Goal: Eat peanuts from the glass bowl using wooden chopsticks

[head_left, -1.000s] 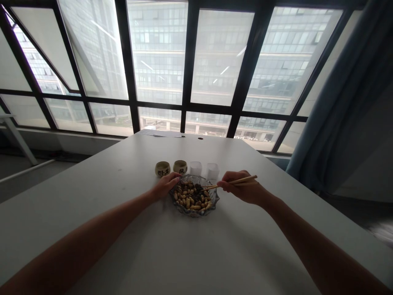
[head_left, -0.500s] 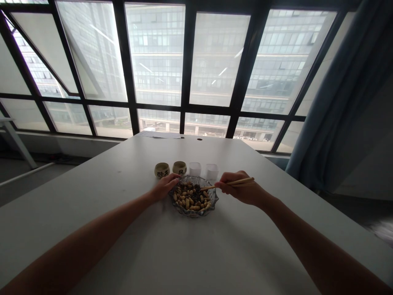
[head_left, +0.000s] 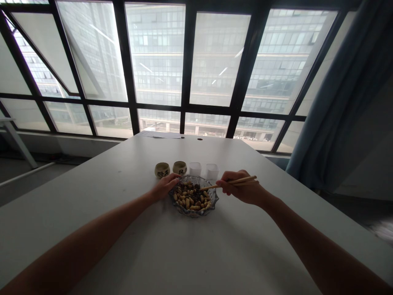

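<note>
A scalloped glass bowl (head_left: 214,201) stands on the table, filled with peanuts in their shells (head_left: 189,201) and darker seeds or nuts (head_left: 196,192) too small to name surely. My left hand (head_left: 166,186) grips the bowl's left rim, fingertips over the edge. In my right hand (head_left: 238,187), to the right of the bowl, is a pair of wooden chopsticks (head_left: 245,180). Their tips reach over the right rim, down among the dark pieces near the middle. Whether anything is pinched between the tips I cannot tell.
Just behind the bowl stand two round cups with dark characters (head_left: 162,170) and two translucent plastic cups (head_left: 211,171). Papers (head_left: 161,134) lie at the white table's (head_left: 129,250) far end, by the windows. A blue curtain (head_left: 325,98) hangs at the right.
My right hand and the chopsticks have shifted very slightly to the right. My left hand, the bowl and the cups have kept their places.
</note>
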`<state>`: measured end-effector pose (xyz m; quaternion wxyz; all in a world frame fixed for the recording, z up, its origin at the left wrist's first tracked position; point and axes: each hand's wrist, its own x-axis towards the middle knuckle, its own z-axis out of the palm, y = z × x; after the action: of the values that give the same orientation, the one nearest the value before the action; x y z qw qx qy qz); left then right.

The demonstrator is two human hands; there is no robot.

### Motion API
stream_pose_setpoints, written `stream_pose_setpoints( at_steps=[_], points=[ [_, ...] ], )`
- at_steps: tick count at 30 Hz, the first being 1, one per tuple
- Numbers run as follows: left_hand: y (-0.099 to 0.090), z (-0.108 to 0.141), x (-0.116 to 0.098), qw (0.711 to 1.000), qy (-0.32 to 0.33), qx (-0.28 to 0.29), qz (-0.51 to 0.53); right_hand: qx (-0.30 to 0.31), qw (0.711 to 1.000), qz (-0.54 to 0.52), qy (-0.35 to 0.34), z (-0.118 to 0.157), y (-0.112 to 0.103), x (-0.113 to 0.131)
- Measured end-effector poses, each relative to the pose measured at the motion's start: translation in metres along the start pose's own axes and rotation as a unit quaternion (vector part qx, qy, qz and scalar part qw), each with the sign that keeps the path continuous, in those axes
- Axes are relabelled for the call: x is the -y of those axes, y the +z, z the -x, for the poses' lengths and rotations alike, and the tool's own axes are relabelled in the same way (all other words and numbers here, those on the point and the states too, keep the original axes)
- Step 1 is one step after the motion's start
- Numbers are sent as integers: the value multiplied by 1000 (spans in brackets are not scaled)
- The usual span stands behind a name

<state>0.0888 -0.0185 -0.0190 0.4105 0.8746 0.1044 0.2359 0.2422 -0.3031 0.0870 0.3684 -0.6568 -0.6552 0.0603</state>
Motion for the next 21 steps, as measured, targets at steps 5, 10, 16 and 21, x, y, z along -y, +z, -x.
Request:
stream_pose_setpoints(
  at_steps=[5,10,16,21],
  points=[
    [0,0,0,1000,0,-1,2,-35,998,-30,42,0,-5,1],
    [-1,1,-1,1000,-4,0,-1,-112,977,-152,95,-2,-9,-8],
    [-3,1,2,999,2,18,28,-156,943,-257,143,-3,-15,-26],
    [-4,0,10,997,12,34,68,-186,924,-301,147,-2,-18,-33]
  ],
)
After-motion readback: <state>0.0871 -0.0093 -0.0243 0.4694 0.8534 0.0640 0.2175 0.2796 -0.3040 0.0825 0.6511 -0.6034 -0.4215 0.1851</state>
